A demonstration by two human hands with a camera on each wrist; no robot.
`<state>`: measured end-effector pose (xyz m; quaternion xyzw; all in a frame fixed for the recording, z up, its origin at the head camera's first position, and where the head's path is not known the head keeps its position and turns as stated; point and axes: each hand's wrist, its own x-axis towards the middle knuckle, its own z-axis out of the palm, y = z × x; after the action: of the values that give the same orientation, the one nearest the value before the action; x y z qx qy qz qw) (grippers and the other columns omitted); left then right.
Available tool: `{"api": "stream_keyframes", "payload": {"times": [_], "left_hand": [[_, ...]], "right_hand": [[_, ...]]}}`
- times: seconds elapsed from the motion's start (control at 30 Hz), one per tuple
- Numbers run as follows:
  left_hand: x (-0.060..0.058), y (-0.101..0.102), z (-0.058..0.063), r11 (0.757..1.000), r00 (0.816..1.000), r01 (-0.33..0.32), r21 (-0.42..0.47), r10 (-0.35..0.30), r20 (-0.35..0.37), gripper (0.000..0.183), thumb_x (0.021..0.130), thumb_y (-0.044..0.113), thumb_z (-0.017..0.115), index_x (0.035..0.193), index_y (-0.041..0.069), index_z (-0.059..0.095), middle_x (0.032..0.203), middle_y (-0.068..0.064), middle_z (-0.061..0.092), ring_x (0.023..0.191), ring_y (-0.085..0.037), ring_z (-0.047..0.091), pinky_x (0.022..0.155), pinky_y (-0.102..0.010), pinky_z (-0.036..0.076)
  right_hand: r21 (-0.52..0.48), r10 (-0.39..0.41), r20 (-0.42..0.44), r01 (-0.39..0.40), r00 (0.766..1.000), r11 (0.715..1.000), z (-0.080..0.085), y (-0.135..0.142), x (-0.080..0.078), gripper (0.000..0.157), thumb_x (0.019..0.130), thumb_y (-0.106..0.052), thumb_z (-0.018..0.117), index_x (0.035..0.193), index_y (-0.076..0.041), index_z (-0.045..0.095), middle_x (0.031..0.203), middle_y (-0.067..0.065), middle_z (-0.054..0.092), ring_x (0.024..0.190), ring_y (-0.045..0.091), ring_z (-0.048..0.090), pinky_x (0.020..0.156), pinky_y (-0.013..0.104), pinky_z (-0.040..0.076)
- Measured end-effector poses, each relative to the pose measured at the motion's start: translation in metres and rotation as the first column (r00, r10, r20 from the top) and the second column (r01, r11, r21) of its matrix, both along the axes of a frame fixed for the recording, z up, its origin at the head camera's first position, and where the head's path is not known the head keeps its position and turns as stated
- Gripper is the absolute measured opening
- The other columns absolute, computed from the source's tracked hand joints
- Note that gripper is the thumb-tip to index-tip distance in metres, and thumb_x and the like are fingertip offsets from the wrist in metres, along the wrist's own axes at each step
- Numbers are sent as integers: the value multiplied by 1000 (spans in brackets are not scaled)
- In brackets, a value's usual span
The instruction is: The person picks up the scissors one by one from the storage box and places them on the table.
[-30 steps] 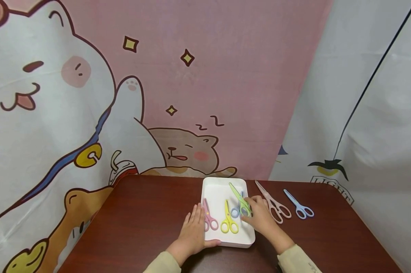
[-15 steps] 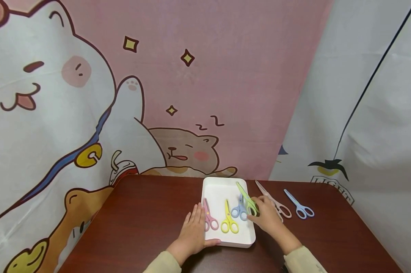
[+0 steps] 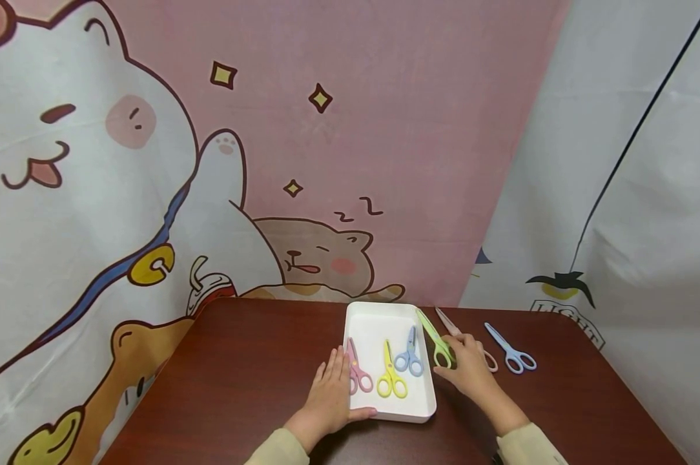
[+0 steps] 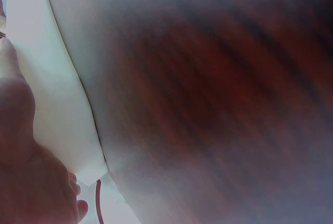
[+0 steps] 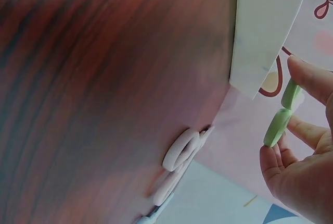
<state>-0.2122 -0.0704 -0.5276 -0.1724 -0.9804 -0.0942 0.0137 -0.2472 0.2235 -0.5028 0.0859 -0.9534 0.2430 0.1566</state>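
Green scissors (image 3: 437,342) are pinched by the handles in my right hand (image 3: 472,368), just past the right rim of a white tray (image 3: 405,407). In the right wrist view the green handles (image 5: 278,126) show between thumb and fingers, off the tabletop. My left hand (image 3: 329,397) lies with straight fingers along the tray's left side, thumb at its near edge. Inside the tray are pink scissors (image 3: 356,368), yellow scissors (image 3: 391,374) and small blue scissors (image 3: 409,355). Pale pink scissors (image 3: 447,321) lie behind my right hand, partly covered by it.
Light blue scissors (image 3: 509,350) lie on the brown table (image 3: 257,361), right of the pale pink pair. A printed cloth backdrop (image 3: 431,161) rises behind the table's far edge.
My right hand has carried the green scissors rightward, from over the tray to beyond its right rim, uncovering the blue pair inside. The left hand has stayed put.
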Motion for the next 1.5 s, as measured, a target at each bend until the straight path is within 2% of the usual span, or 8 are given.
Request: {"api": "stream_keyframes", "payload": {"times": [0.27,0.47,0.67,0.77,0.93,1.17,1.37,1.5], "left_hand": [[1,0,2,1000,1000,-4,19,3,18,120,69,83,50,149,-1,21,157,-18,16,146,-32,13,114,-50,21],[0,1,2,1000,1000,0,26,-1,17,121,68,84,48,149,-1,21,157,-18,16,146,-32,13,114,-50,22],[-2,0,-3,1000,1000,-1,-12,1,-8,124,66,89,39,149,-1,21,157,-19,16,146,-31,14,114,-49,22],[-2,0,-4,1000,1000,-3,-12,3,-10,124,66,89,40,149,-1,21,157,-18,17,146,-31,14,114,-49,22],[-1,0,-3,1000,1000,-3,-4,3,-7,123,67,87,43,149,-1,21,157,-19,17,146,-31,14,114,-50,22],[-1,0,-2,1000,1000,-6,-3,6,-4,123,66,88,41,149,-1,21,157,-18,17,146,-31,14,114,-50,22],[-2,-1,-3,1000,1000,-5,2,5,-6,124,66,89,42,149,-1,21,157,-19,17,145,-31,14,114,-50,22],[-2,-1,-3,1000,1000,-5,3,5,-7,124,66,89,41,149,-1,21,157,-18,17,145,-32,14,114,-50,22]], "right_hand": [[10,-37,11,37,999,999,-2,13,1,67,66,-23,84,123,1,58,116,29,50,102,43,45,72,52,42],[6,-61,45,61,997,998,-3,23,4,71,68,-21,84,129,2,54,117,29,48,101,41,43,75,47,39],[2,-51,-18,51,999,999,-5,34,6,67,64,-18,85,121,3,59,111,29,50,99,45,45,77,51,36],[-5,-43,-36,43,998,999,-6,40,6,65,63,-18,85,119,5,59,110,30,51,98,47,46,77,52,34],[-10,-45,-26,45,999,999,-6,48,6,64,63,-18,85,117,5,59,110,32,51,99,49,46,79,53,34],[10,-51,-40,51,998,999,-8,57,6,62,63,-18,85,115,5,60,108,32,53,99,50,48,81,56,35],[16,-68,-13,68,998,998,-8,62,6,64,63,-21,85,117,4,60,110,31,51,94,46,46,71,50,36],[27,-69,2,69,998,997,-6,67,6,64,64,-21,85,117,5,59,111,34,50,95,48,45,72,50,35]]}}
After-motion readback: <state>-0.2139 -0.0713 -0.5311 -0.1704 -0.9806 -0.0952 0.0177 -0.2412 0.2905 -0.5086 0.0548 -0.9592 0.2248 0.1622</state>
